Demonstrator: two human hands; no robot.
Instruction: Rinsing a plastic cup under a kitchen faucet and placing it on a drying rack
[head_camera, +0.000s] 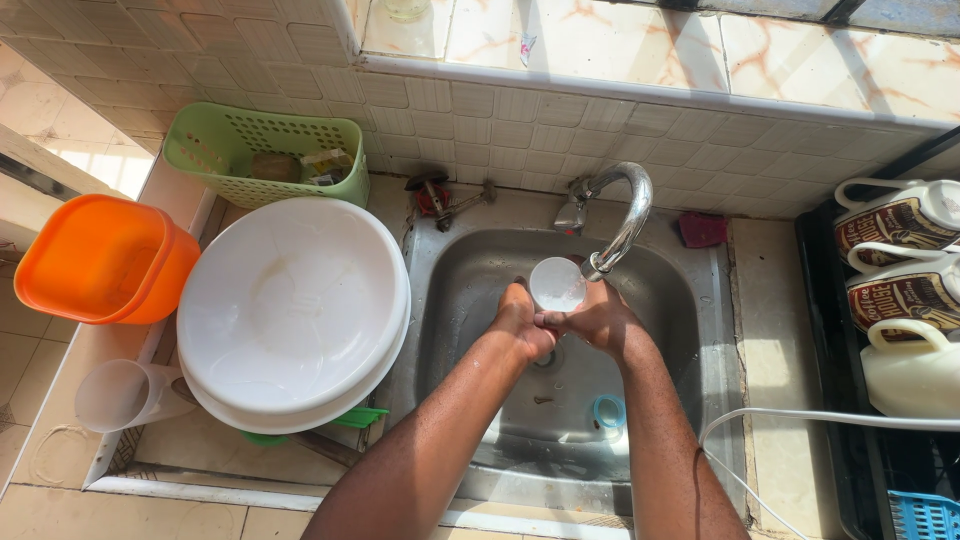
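Over the steel sink (460, 290), my left hand (520, 322) and my right hand (600, 318) together hold a small clear plastic cup (557, 284). The cup's mouth faces up, just below the spout of the curved chrome tap (625, 215). Fingers of both hands wrap the cup's lower part, so its base is hidden. Whether water runs from the tap is not visible.
A stack of large white basins (290, 310) sits left of the sink, with an orange tub (95, 260), a green basket (265, 150) and a clear jug (125, 395) nearby. Mugs (900, 260) stand in a black rack at right. A white cable (800, 420) crosses the counter.
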